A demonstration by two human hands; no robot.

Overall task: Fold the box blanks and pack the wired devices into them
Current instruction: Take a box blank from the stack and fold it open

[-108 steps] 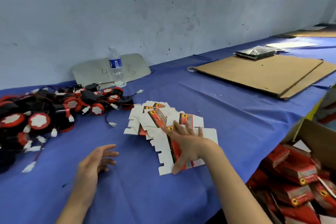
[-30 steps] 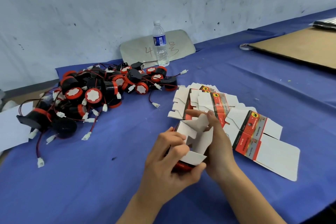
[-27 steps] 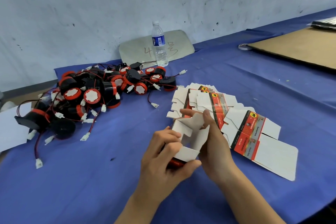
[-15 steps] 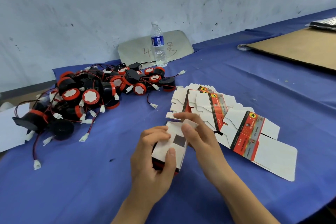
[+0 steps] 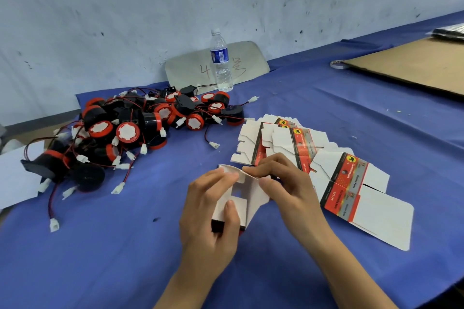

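White card pinched between fingers [image 5: 253, 170] of right hand [image 5: 288, 188] and left hand [image 5: 211, 211], thumb pressed on lower panel. Half a second back, end flaps lay nearly closed around a small square gap; now lifted and splayed apart again. End of box blank [image 5: 238, 195] judged not yet locked; no device packed. Blank half-erected, white inside, red and black at base, held near front edge of tabletop [image 5: 100, 258]. Flat blanks [image 5: 334, 170] fanned just right; wired devices [image 5: 130, 130] heaped toward far left corner.
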